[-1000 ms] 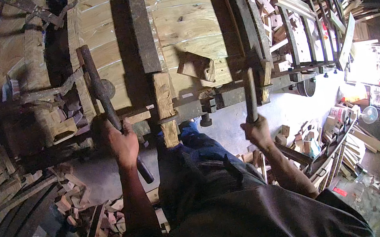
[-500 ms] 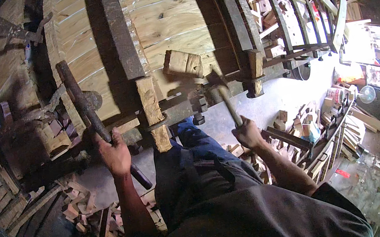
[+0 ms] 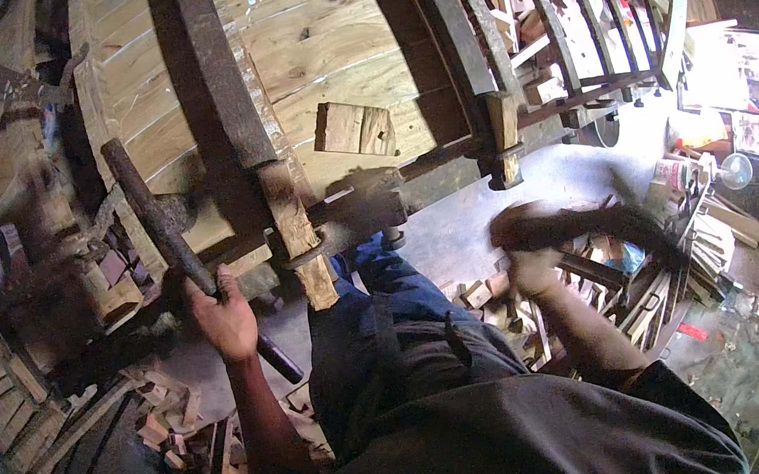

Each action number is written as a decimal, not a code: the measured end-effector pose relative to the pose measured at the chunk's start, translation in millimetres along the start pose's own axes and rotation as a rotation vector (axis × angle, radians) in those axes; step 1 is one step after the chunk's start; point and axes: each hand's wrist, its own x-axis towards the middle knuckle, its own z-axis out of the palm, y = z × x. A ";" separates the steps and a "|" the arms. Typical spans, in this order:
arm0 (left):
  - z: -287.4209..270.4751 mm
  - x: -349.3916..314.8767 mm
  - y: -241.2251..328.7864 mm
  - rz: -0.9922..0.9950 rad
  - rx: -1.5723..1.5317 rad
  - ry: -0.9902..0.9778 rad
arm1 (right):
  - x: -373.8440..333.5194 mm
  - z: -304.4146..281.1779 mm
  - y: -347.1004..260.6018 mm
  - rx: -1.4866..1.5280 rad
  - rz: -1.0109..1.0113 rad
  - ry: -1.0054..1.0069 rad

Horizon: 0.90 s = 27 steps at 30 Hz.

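Observation:
My left hand [image 3: 226, 317] is closed around a long dark metal bar [image 3: 154, 211], which slants across the left end of a clamp. Held out at the right, my right hand [image 3: 533, 273] grips a hammer [image 3: 591, 225], its head smeared by motion and raised off the work. Between them is a panel of light boards [image 3: 317, 55] laid under dark metal beams [image 3: 219, 72]. A loose wood block [image 3: 355, 130] rests on it. A rough wood strip [image 3: 302, 235] sits inside the clamp's metal bracket near my legs, and another wood piece [image 3: 503, 124] is in a bracket farther right.
A metal rail [image 3: 449, 171] runs along the panel's near edge. Wood offcuts [image 3: 163, 417] are heaped below at left, with more off-cut pieces [image 3: 708, 255] at right. Beyond the rack bars [image 3: 557, 33] lies more scrap wood. A small fan [image 3: 736, 171] stands near the bright opening.
My right hand has lifted the hammer away from the clamp rail, swinging it up and to the right. My left hand stays on the bar. The view has shifted slightly.

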 end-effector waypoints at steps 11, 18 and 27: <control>-7.3 -4.1 12.7 -0.097 -0.017 -0.065 | 55.7 -85.7 -98.6 0.499 -0.172 0.203; -7.1 0.5 28.7 -0.096 0.029 -0.060 | 4.2 0.4 28.9 0.197 -0.230 0.446; 3.4 -4.8 -3.0 0.018 0.057 0.051 | 26.3 0.0 -25.2 0.178 0.395 -0.127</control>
